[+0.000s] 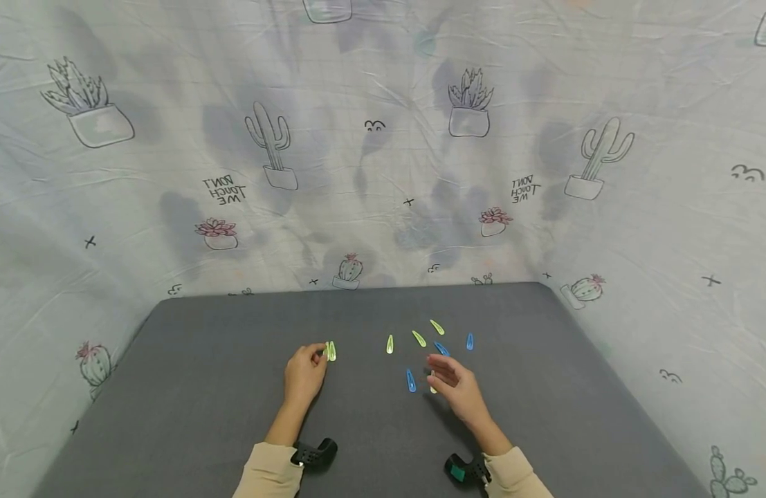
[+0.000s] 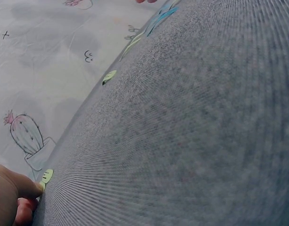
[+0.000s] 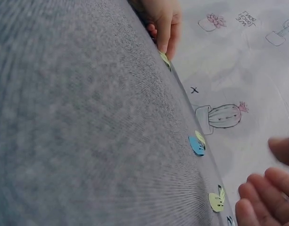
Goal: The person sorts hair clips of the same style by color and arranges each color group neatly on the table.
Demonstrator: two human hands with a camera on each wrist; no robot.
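Observation:
My left hand [image 1: 305,373] is at the left of the clips, its thumb and fingertip pinching a yellow-green snap hair clip [image 1: 327,351] on the table. Right beside it lies a second yellow-green clip [image 1: 333,351]. In the left wrist view the fingertips meet the end of a green clip [image 2: 47,176]. My right hand [image 1: 459,389] hovers with relaxed fingers, thumb apart, over a yellow-green clip [image 1: 433,383] that it partly covers. No clip shows between the right hand's fingers [image 3: 269,195] in the right wrist view. A blue clip [image 1: 411,380] lies just left of that hand.
Beyond the right hand lie a blue clip [image 1: 441,348], another blue clip [image 1: 470,341] and yellow-green clips [image 1: 418,338], [image 1: 436,327]. A single green clip [image 1: 390,344] lies midway between the hands. The grey table [image 1: 233,387] ends at a cactus-print cloth [image 1: 383,173].

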